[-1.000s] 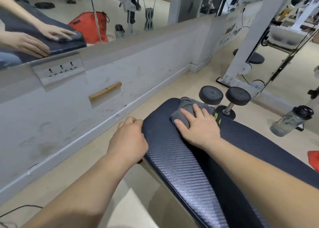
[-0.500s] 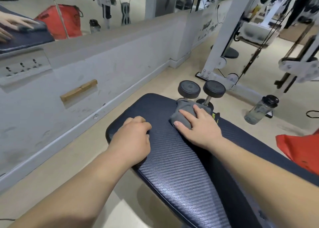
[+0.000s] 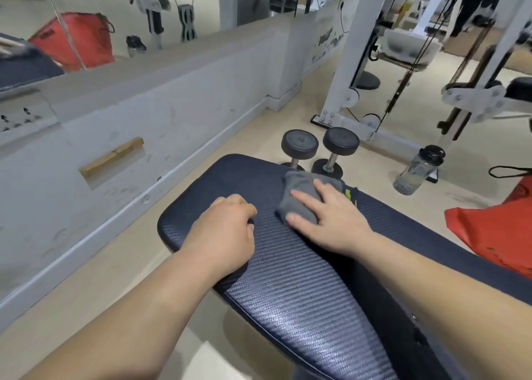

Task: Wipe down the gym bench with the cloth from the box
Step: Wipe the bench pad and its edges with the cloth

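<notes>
- Our right hand (image 3: 334, 221) lies flat on the cloth (image 3: 299, 198). The fingers are straight and spread and the palm presses down. Nothing is pinched or wrapped.
- The cloth is grey and bunched. It sits under those fingers at the far long edge of the gym bench (image 3: 302, 293) pad.
- Our left hand (image 3: 224, 232) rests on the pad just left of the cloth, apart from it. Its fingers are curled into a fist, and we see nothing held in it.
- The bench's long axis runs from its rounded end, at the left near the wall (image 3: 144, 137), to the near right corner of the view. The cloth lies close to the rounded end.
- We judge that most of the pad extends from the cloth toward us and to the right. The coming stroke should therefore follow the long axis, drawn toward the body.
- The right hand is the working hand. We read the left as a brace only.
- Two dumbbells (image 3: 319, 149) stand on the floor just beyond the far edge. A water bottle (image 3: 417, 169) stands further right, and a red bag (image 3: 495, 230) sits beside the bench.
</notes>
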`<state>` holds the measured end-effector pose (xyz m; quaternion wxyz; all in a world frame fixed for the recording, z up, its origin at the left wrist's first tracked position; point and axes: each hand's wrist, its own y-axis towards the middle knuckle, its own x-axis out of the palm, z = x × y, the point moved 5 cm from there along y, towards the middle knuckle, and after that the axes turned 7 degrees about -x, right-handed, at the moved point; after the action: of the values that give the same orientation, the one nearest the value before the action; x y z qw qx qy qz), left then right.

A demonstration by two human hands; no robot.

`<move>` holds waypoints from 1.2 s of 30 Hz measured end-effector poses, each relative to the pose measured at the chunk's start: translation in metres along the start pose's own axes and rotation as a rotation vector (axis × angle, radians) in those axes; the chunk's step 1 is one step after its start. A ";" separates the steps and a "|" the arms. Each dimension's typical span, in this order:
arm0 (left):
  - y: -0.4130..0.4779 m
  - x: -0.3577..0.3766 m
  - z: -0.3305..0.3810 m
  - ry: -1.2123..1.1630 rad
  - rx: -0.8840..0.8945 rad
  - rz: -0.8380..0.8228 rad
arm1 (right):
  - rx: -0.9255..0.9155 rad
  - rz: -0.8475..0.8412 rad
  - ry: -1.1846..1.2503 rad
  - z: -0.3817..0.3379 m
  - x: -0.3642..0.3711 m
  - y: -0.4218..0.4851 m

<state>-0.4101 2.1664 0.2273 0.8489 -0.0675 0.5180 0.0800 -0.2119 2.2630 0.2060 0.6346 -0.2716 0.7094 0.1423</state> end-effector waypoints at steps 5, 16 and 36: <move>-0.002 -0.017 -0.019 0.075 -0.104 0.019 | 0.101 0.043 -0.043 -0.034 0.013 0.019; -0.001 -0.030 -0.060 0.117 -0.327 -0.011 | -0.125 -0.016 -0.042 -0.032 -0.005 0.043; 0.002 -0.054 -0.107 -0.042 -0.455 0.159 | -0.141 0.042 -0.077 -0.162 0.022 0.101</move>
<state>-0.5277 2.1439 0.2272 0.8136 -0.2145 0.4724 0.2626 -0.4037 2.2515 0.1951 0.6376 -0.2949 0.6783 0.2155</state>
